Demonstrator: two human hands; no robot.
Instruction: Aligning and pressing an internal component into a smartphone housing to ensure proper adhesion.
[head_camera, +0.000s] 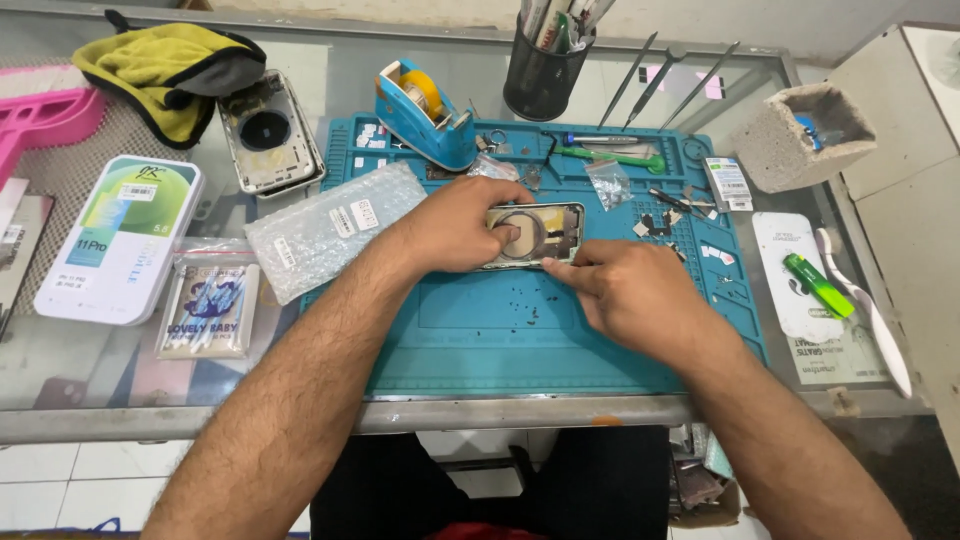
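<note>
Your left hand (455, 225) pins the opened silver phone housing (535, 232) mid teal rubber mat (520, 330); right hand (630, 290) fingertips press its edge. Looks mid-fitting; next needs steady, even pressure.

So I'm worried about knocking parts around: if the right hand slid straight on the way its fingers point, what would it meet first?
The right hand points up-left, fingertips already at the open phone housing on the teal mat. It would push into that housing first, then probably the left hand holding it.
</note>
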